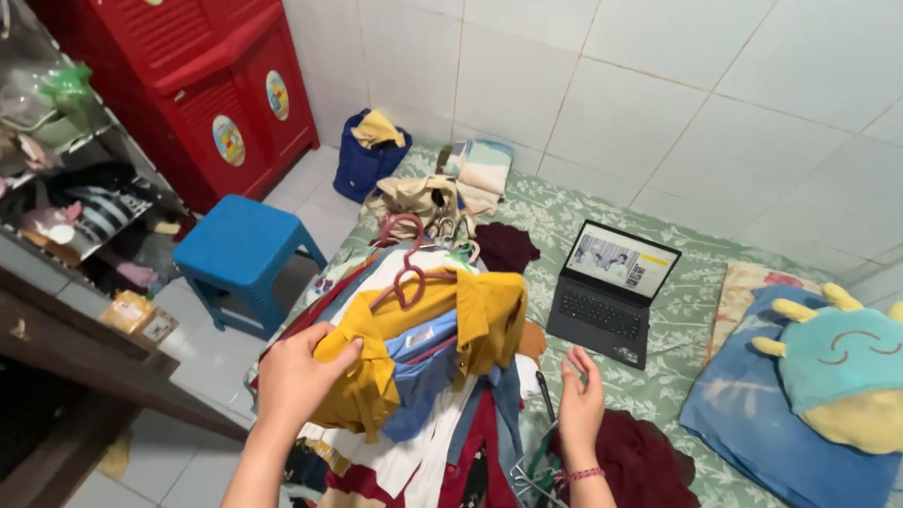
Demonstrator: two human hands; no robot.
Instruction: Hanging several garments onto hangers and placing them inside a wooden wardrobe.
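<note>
- Head view, left hand point(297, 379): closed on the yellow shirt point(449, 319), gripping its near edge. The shirt lies on top of the clothes pile point(415, 453) at the near edge of the bed point(690, 312).
- Head view, right hand point(579, 394): open, palm turned inward, fingers spread. It holds nothing and hovers just right of the pile, above a maroon garment point(644, 466).
- Hangers: a pink hanger point(405, 282) is hooked in the collar area of the shirt; more hangers lie behind it, tangled among the clothes. Judgement: the shirt has not yet been taken off its hanger.
- Pile state: a blue garment point(423, 358) and white and dark red pieces lie unfolded under the shirt. No folded stack shows near the hands. Judgement: the sorting is at an early stage; most of the pile is untouched.
- Surroundings: an open laptop point(610, 290) sits on the bed, well apart from the hands; a blue pillow point(766, 415) with a plush toy point(853, 368) lies at right; a blue stool point(242, 247) and a red cabinet point(198, 75) stand on the floor at left.
</note>
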